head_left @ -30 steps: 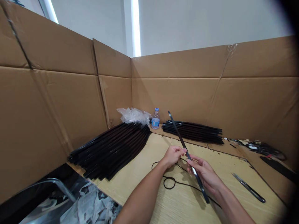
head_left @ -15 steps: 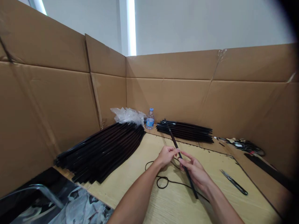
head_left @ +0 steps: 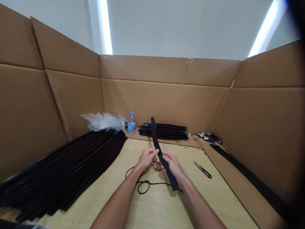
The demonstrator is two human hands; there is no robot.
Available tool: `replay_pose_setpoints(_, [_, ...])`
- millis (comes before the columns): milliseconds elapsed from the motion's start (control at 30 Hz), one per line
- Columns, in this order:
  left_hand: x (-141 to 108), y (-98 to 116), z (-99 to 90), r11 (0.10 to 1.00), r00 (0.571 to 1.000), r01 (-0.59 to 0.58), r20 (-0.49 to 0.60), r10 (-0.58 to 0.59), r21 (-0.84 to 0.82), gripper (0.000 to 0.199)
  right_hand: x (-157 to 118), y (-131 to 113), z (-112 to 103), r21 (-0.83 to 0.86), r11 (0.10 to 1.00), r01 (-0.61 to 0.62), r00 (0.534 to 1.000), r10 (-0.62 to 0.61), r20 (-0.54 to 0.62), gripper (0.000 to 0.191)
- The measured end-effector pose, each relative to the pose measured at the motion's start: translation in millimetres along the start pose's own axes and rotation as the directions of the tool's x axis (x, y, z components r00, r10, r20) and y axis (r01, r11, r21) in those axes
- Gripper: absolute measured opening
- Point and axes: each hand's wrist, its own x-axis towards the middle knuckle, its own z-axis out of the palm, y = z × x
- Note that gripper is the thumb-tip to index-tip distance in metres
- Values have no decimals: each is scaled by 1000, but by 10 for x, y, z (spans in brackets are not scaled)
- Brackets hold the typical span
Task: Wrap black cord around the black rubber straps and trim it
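Observation:
A flat black strip (head_left: 169, 173) is held up in front of me, slightly bent, slanting from upper left to lower right. My left hand (head_left: 148, 158) pinches its left edge near the middle between thumb and fingertips. On the other side, my right hand (head_left: 172, 163) grips the strip with the thumb on its face and fingers behind. Under the hands a thin black cord (head_left: 152, 183) lies on the tabletop in loose loops; part of it passes behind the strip. Thread snips (head_left: 202, 170) with a black handle rest to the right of my right hand.
A large pile of black strips (head_left: 78, 165) fills the left side. At the back stand crumpled clear plastic (head_left: 105, 121), a water bottle (head_left: 131, 123) and a smaller black stack (head_left: 166, 131). Tangled small items (head_left: 207, 138) and a long black strip (head_left: 247, 175) lie right. Cardboard walls (head_left: 152, 98) enclose the table.
The view has swung to the right. The strip has turned from edge-on to showing its broad face, with both hands still gripping it around the middle.

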Motion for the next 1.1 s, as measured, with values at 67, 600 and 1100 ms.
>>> replay_pose_setpoints(67, [6,-20,11,1000,999,16,39,-16,-3,54,16,-3,2,5,1000,-4,999,4,-37,54])
replay_pose_setpoints(600, [21,33,-28,999,1000,6,-24,-5,35,53,-75,-44,87,133,986,96,995,-97,4,63])
replay_pose_setpoints(1100, [-3,66,-44,996,993,12,118,-2,-84,46,-144,-68,7,-19,989,145,981,-141,133,66])
